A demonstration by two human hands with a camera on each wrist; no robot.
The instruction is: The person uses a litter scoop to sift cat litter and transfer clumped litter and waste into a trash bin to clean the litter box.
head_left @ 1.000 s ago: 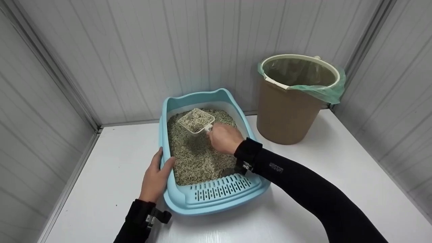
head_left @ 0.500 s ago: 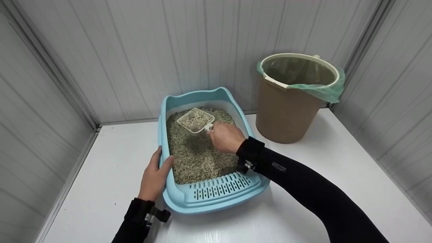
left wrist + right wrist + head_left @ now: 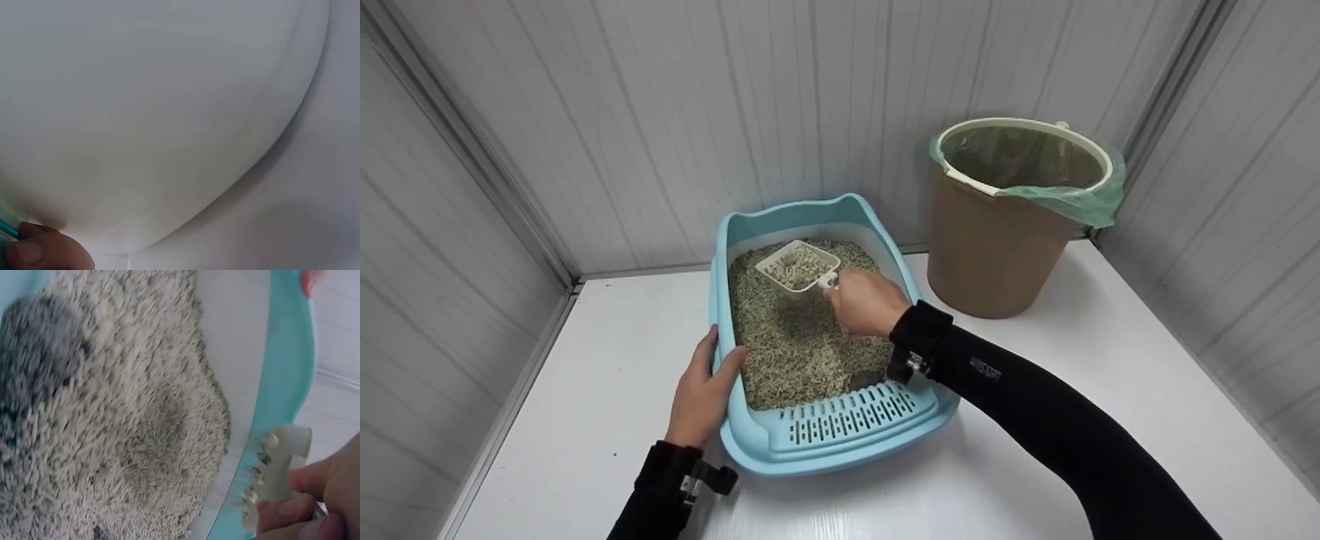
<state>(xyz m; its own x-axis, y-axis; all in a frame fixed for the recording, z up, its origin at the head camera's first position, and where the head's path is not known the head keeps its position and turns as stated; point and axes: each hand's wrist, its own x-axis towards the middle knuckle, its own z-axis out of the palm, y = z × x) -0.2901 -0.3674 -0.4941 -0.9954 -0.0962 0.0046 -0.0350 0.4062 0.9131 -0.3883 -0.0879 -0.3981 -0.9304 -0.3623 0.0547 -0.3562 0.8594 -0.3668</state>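
Note:
A light blue litter box [image 3: 840, 444] full of pellet litter [image 3: 791, 367] stands on the white table. My left hand [image 3: 701, 394] grips its left rim, thumb on top and fingers outside; the left wrist view shows a thumb tip [image 3: 50, 250] against the box's pale outer wall [image 3: 146, 112]. My right hand [image 3: 870, 301] holds a white litter scoop [image 3: 834, 279] by its handle, above the litter. Pellets and a greyish clump lie in the scoop. In the right wrist view the fingers curl round the handle, and pellets show blurred at the scoop's slots [image 3: 261, 467].
A brown bin [image 3: 997, 247] with a green bag liner [image 3: 1061, 199] folded over its rim stands right of the litter box. A dark clump [image 3: 866, 379] lies in the litter near the slotted front step [image 3: 847, 420]. Grey panel walls [image 3: 660, 135] enclose the table.
The loose pellets in the scoop have thinned out, and a grey clump shows among them. The scoop has shifted and tilted slightly. My left hand keeps its hold on the rim.

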